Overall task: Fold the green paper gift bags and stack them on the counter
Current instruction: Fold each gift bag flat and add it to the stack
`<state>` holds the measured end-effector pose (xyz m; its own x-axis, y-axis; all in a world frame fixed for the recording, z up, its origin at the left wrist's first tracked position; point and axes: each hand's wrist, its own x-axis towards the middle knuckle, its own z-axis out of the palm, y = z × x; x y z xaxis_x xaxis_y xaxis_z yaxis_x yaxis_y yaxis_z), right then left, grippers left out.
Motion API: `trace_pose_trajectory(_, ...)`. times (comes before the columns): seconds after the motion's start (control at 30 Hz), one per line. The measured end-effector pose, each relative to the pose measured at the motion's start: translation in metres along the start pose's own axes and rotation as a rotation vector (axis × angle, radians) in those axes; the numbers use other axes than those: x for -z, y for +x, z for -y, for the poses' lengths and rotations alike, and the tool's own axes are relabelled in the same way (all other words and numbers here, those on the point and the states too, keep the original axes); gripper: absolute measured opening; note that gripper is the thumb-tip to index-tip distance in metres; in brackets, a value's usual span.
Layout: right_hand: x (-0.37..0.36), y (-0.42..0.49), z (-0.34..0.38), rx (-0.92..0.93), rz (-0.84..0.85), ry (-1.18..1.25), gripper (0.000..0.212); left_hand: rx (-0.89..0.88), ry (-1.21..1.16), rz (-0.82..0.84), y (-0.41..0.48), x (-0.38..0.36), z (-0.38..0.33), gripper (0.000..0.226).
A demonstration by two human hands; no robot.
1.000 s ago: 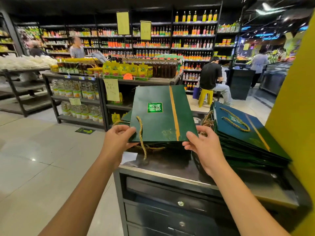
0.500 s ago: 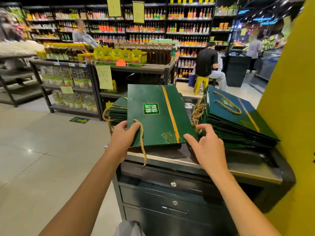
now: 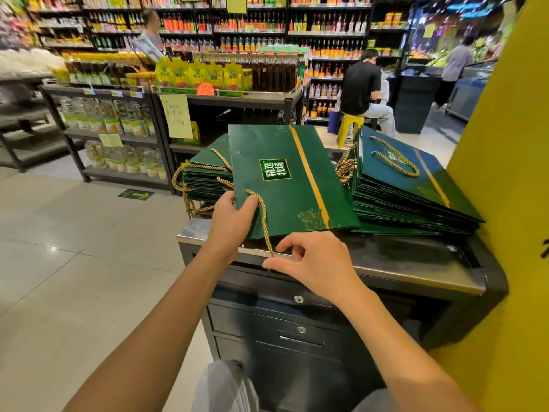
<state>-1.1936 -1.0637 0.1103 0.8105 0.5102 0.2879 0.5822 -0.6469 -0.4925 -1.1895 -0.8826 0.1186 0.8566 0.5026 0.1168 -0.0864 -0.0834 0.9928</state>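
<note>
Flanking the gift bag [image 3: 285, 179] (left hand [image 3: 231, 221] grips, right hand [image 3: 312, 260] pinches cord [image 3: 263, 215]) lie stacks [image 3: 401, 197].

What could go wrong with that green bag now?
The green bag lies partly on the left stack, and the left hand grips it only at one corner, so it might slide off. The rope handle that the right hand pinches could snag. The right stack is fanned out and may topple.

Middle bag [image 3: 285, 185]: lying on the counter [image 3: 416, 263], overlapping the left stack [image 3: 205, 176].
Right stack [image 3: 410, 191]: just beside it, next to the pillar [image 3: 505, 173].
Shelves [image 3: 118, 114]: far left.
</note>
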Motion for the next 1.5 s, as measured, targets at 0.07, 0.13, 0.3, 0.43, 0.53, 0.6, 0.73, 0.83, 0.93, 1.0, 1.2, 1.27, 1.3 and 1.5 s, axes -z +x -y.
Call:
trace_pose_trajectory(0.07, 0.000, 0.001, 0.002, 0.008, 0.006, -0.018, 0.048, -0.004, 0.008, -0.007, -0.001, 0.000, 0.000, 0.023)
trace_pose_trajectory(0.13, -0.001, 0.001, 0.004, 0.017, 0.002, -0.043, 0.045, -0.008, 0.007, -0.015, -0.002, -0.001, 0.000, 0.022)
trace_pose_trajectory(0.3, -0.001, -0.002, 0.000, 0.009, -0.009, 0.038, 0.011, -0.043, 0.019, -0.025, -0.007, 0.000, 0.001, 0.023)
trace_pose_trajectory(0.43, 0.013, -0.007, -0.005, 0.049, -0.037, 0.298, 0.012, -0.103, 0.007, 0.005, -0.017, 0.009, 0.002, 0.044)
trace_pose_trajectory(0.53, 0.023, -0.012, -0.006, 0.101, -0.095, 0.304, 0.011, -0.160, 0.018, 0.041, -0.026, 0.018, 0.005, 0.052)
trace_pose_trajectory(0.6, 0.027, -0.011, -0.007, 0.137, -0.140, 0.252, 0.010, -0.162, 0.043, 0.058, -0.033, 0.024, 0.008, 0.057)
trace_pose_trajectory(0.73, 0.032, -0.003, -0.010, 0.144, -0.235, 0.276, 0.006, -0.133, 0.055, 0.087, -0.054, 0.034, 0.011, 0.057)
trace_pose_trajectory(0.83, 0.027, 0.009, -0.013, 0.109, -0.292, 0.349, 0.003, -0.124, 0.026, 0.111, -0.068, 0.039, 0.018, 0.057)
trace_pose_trajectory(0.93, 0.019, 0.025, -0.013, 0.103, -0.310, 0.377, 0.013, -0.106, 0.016, 0.126, -0.078, 0.041, 0.028, 0.058)
trace_pose_trajectory(1.0, 0.016, 0.035, -0.007, 0.136, -0.282, 0.378, 0.024, -0.111, 0.021, 0.135, -0.083, 0.041, 0.033, 0.055)
trace_pose_trajectory(1.2, 0.010, 0.060, 0.015, 0.097, -0.291, 0.476, 0.016, -0.115, 0.118, 0.170, -0.082, 0.045, 0.040, 0.058)
trace_pose_trajectory(1.27, 0.003, 0.063, 0.018, 0.087, -0.333, 0.464, 0.006, -0.122, 0.226, 0.151, -0.079, 0.047, 0.038, 0.057)
trace_pose_trajectory(1.3, -0.001, 0.064, 0.017, 0.082, -0.349, 0.457, 0.006, -0.148, 0.306, 0.135, -0.078, 0.049, 0.036, 0.056)
trace_pose_trajectory(1.5, -0.010, 0.055, 0.008, 0.061, -0.339, 0.503, 0.012, -0.317, 0.620, -0.020, -0.059, 0.048, 0.013, 0.030)
